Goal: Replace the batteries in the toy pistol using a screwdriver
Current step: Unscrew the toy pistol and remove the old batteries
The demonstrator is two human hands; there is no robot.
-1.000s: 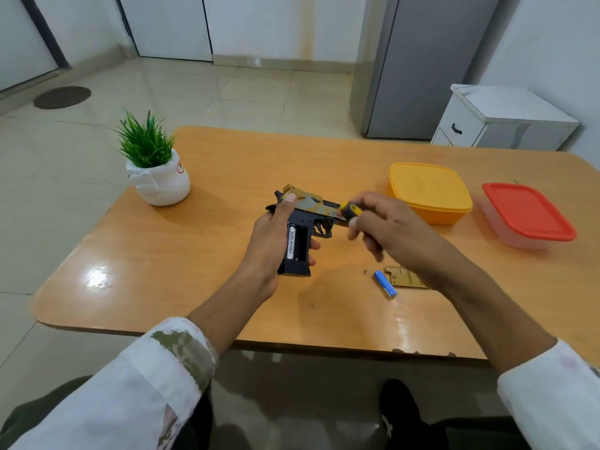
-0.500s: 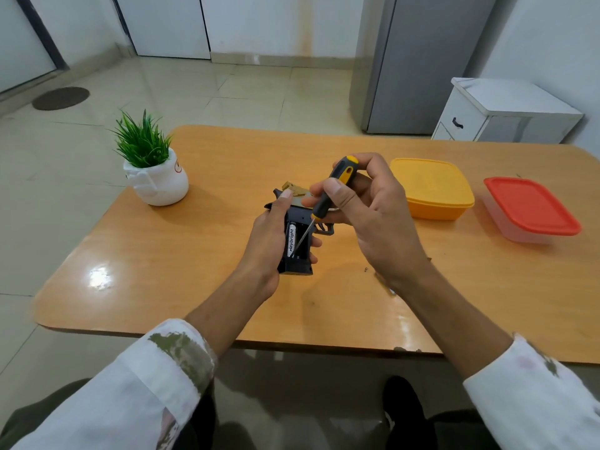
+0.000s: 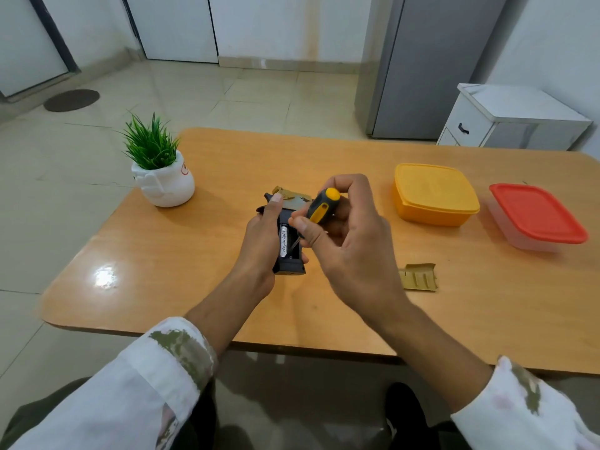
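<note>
Above the glossy orange wooden tabletop (image 3: 194, 287), your left hand (image 3: 259, 241) clasps the light, rigid black-and-tan plastic toy pistol (image 3: 289, 264) by its open grip, the firmest hold, while your right hand (image 3: 354, 254), gripping the yellow-and-black screwdriver (image 3: 319, 207), has dipped its tip closer beside the silver battery (image 3: 284, 240).

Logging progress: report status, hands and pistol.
Left hand grips pistol, compartment open, one battery showing. Right hand holds screwdriver, tip at the compartment. Cover on table, nothing blocking.
</note>
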